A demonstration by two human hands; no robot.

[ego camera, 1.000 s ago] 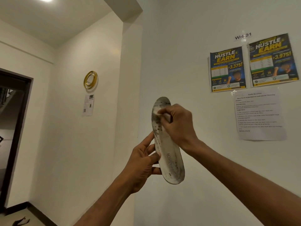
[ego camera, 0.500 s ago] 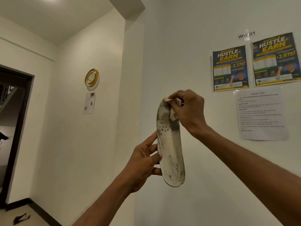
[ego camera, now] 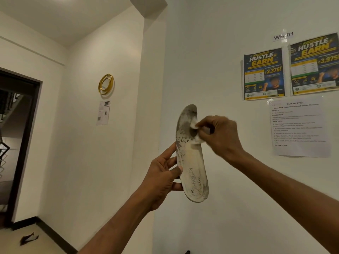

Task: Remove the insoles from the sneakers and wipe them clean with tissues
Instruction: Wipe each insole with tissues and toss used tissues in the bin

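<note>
A dirty white insole (ego camera: 190, 162) with grey stains and printed lettering stands upright in front of the wall. My left hand (ego camera: 161, 176) grips its left edge near the lower half, thumb on the face. My right hand (ego camera: 220, 136) pinches a small crumpled white tissue (ego camera: 196, 133) against the insole's right edge in the upper half. No sneakers are in view.
A white wall stands close behind the insole, with two posters (ego camera: 264, 74) and a printed task sheet (ego camera: 299, 125) on the right. A gold ring ornament (ego camera: 106, 84) hangs on the left wall. A dark doorway (ego camera: 16, 143) opens at far left; a dark scrap (ego camera: 28, 239) lies on the floor.
My right hand with the tissue went up to the insole's toe end, then came back down to the upper middle of its right edge. The left hand keeps its hold.
</note>
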